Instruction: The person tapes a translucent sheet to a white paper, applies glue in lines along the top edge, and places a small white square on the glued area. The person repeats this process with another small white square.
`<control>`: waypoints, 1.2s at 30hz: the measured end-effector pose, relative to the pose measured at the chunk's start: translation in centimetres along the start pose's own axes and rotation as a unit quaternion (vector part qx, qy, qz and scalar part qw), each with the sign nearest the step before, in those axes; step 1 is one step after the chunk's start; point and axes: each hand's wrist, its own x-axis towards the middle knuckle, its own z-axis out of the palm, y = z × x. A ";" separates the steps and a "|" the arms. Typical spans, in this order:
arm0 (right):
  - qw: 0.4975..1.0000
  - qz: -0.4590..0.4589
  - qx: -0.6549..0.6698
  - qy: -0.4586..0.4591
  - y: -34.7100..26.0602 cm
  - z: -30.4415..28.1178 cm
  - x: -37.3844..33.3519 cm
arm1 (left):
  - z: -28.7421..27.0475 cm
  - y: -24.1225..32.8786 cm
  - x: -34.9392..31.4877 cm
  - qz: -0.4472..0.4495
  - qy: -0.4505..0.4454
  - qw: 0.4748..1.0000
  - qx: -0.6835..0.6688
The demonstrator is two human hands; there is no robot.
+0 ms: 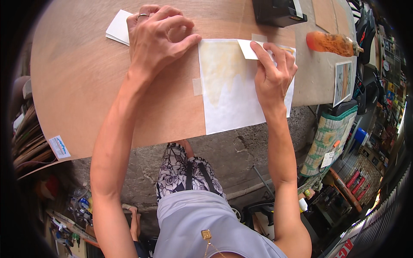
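A white paper sheet [232, 114] lies on the wooden tabletop and reaches past its near edge. Uneven yellowish patches, wet glue or a stain, mark its upper part. My right hand [275, 69] is closed on a small white folded paper [248, 50], pressed against the sheet's upper right area. At the sheet's upper left corner rests the thumb of my left hand [161, 36]. Its fingers are bent and apart, with nothing visible in them. Partly hidden behind that hand is a folded white paper stack [118, 28].
Tape strips [197, 87] stick to the tabletop [77, 94] beside the sheet. A black box [279, 12] stands at the far side. To the right lie an orange-filled bottle [333, 44] and a photo card [343, 79]. A patterned padded cloth [329, 137] hangs beyond the table.
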 end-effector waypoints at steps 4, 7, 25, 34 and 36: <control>1.000 -0.008 -0.007 -0.017 0.0 0.1 0.0 | -0.1 0.2 0.1 0.000 -0.003 1.000 0.000; 1.000 -0.007 -0.009 -0.020 0.1 0.1 -0.2 | 0.0 0.0 0.0 0.012 -0.002 1.000 0.006; 0.993 0.039 -0.012 -0.113 -2.5 -5.0 -7.5 | -0.1 0.7 0.2 -0.014 -0.021 1.000 0.004; 0.985 0.049 0.000 -0.165 -3.8 -8.7 -11.1 | 0.4 0.1 -0.1 -0.008 -0.016 1.000 0.009; 0.982 0.052 0.005 -0.180 -3.8 -9.8 -10.7 | 0.6 -0.2 -0.1 -0.002 -0.007 1.000 0.008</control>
